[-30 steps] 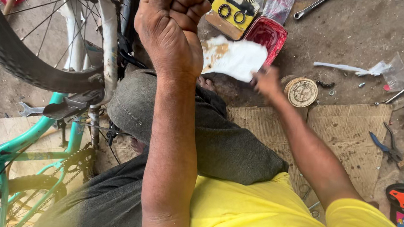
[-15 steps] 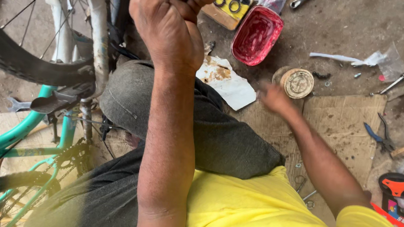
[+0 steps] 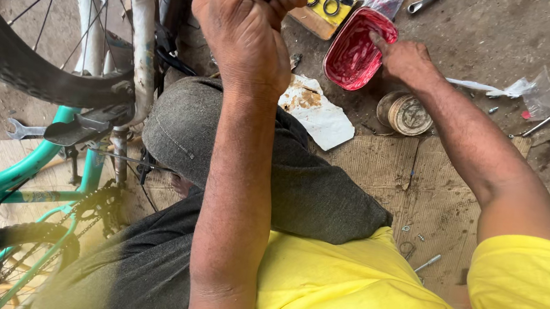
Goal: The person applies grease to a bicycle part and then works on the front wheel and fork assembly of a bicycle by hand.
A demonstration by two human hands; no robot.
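The red tub [image 3: 357, 49], a shallow plastic container smeared inside with what looks like grease, sits on the dirty floor [image 3: 497, 35] ahead of the person's knee, and the right hand [image 3: 406, 60] reaches into its near rim with the forefinger stretched out and the other fingers loosely curled, pinching nothing that shows. Taking a dab well likely means wiping only the fingertip along the wall, so the tub does not tip or slide. The left hand [image 3: 244, 19] is raised in a tight fist near the bicycle; whether it grips anything inside I cannot tell. Just beside the tub, toward the person, stands a round tin [image 3: 406, 113] with its patterned lid on, contents hidden. A stained white paper [image 3: 315, 111] lies between the tub and the grey-trousered knee [image 3: 223, 143]. Beyond the tub is a yellow card [image 3: 325, 0] carrying black rings. Flattened cardboard [image 3: 430, 194] under the tin holds a few small screws. To the left, the teal bicycle [image 3: 34, 173], its tyre, spokes and chain in view, with a spanner [image 3: 22, 130] on the ground near it
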